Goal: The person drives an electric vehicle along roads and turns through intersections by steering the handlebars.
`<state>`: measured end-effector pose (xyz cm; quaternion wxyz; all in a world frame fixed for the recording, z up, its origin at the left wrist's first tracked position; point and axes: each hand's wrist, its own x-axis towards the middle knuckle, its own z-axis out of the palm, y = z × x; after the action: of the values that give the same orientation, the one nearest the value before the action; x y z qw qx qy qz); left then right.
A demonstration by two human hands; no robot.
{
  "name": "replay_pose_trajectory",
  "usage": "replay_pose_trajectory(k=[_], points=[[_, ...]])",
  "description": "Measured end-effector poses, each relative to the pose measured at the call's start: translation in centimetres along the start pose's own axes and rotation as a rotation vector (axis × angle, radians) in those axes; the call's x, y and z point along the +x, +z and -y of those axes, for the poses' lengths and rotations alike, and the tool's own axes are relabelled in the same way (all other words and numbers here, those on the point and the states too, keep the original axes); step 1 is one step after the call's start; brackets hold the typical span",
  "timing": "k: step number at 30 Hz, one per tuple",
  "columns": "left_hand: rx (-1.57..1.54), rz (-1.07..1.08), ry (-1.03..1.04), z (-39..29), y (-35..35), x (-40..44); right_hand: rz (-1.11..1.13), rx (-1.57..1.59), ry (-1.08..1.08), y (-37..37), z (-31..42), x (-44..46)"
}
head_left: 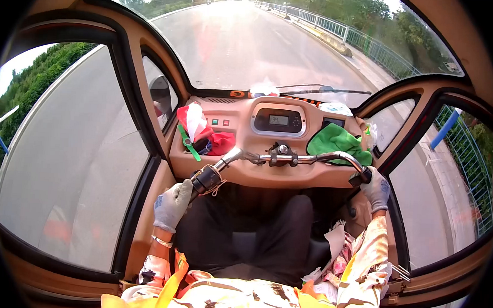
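Note:
Inside a small enclosed vehicle, chrome handlebars (307,158) stretch across in front of me. My left hand (171,207), in a grey work glove, is closed around the left end, just below a black switch housing (206,180) with a thin cord wound about it. At the right end my gloved right hand (376,190) wraps the grip beside a black control (360,177). Both palms face away, so the grips themselves are mostly hidden. Between the hands, the handlebar clamp (282,150) sits in front of a lit dashboard display (278,120).
A green cloth (336,141) lies on the dashboard's right, and red and white cloth (195,123) with a green strap (188,142) on its left. Past the windshield runs a paved road (224,41), with a railing (369,46) along the right. Bags lie at my right side.

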<state>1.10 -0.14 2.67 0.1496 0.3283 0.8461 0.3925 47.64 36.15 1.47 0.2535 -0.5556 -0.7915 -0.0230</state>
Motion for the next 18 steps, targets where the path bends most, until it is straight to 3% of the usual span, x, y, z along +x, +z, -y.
replay_pose_trajectory(k=[4,18], points=[[-0.038,-0.007,0.009,0.7,0.3,0.2,0.106,0.041,0.028,0.2,-0.6,0.8],[0.028,0.007,-0.007,0.1,-0.3,0.0,0.155,0.068,0.048,-0.5,-0.1,0.8]])
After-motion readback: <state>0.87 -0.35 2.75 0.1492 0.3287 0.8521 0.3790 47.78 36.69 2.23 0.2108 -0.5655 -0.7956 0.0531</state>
